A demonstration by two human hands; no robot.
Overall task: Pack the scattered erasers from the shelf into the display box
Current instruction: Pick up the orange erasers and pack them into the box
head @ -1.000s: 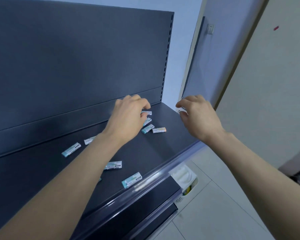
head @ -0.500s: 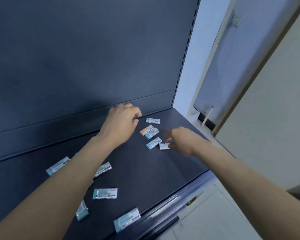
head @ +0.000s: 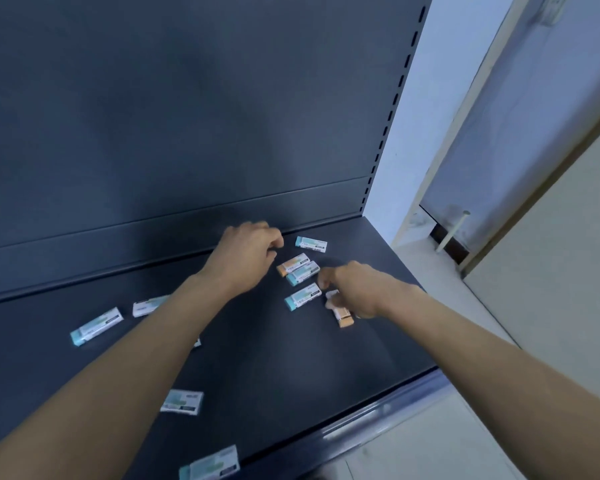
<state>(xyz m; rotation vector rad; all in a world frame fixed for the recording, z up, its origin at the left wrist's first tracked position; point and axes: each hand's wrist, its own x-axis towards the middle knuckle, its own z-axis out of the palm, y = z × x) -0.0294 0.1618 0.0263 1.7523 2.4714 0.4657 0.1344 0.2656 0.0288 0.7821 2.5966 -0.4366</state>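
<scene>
The orange-tipped eraser (head: 343, 316) is pinched in the curled fingers of the right hand (head: 357, 289), low over the shelf (head: 326, 368). More erasers (head: 302, 296) lie scattered around it. The left hand (head: 246, 258) is curled; whether it holds anything, I cannot tell

The left forearm is covering the right end of a white-sleeved eraser (head: 146, 305) and nearly all of a second eraser (head: 197, 342). The left hand (head: 246, 258) is hiding its palm behind curled fingers, so any hold cannot be told. The right hand (head: 357, 289) is covering the far half of the orange eraser (head: 344, 320) it is pinching. The bottom edge is cutting off the nearest eraser (head: 212, 464). Label print is showing too small to read.
</scene>
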